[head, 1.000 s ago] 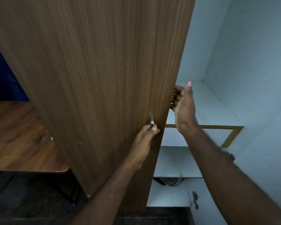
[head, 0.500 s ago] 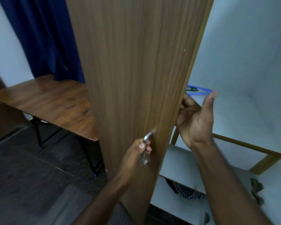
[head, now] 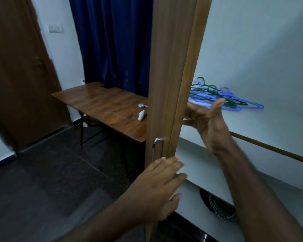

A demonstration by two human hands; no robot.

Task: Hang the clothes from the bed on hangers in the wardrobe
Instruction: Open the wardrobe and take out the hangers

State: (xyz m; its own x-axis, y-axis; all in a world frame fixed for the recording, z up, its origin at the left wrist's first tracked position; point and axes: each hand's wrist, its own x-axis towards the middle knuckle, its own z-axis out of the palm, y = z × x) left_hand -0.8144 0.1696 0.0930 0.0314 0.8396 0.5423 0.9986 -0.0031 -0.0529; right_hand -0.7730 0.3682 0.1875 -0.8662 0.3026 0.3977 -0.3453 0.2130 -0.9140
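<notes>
The left hand (head: 157, 187) lies open against the door (head: 164, 67). The right hand (head: 208, 124) is open too, hangers (head: 234, 103) just past it.

No writing can be read, though blur may hide some.

The wardrobe door (head: 166, 84), seen edge-on, stands upright between the room at left and the open wardrobe at right. Right of it, the upper shelf (head: 278, 123) is reachable from the near side. Hangers (head: 222, 98) fill its far left part, and a wooden rail (head: 269, 149) crosses just below. Left of the door, a desk (head: 98, 102) and curtain (head: 115, 41) block the far side; the near floor (head: 51, 189) lies open.
</notes>
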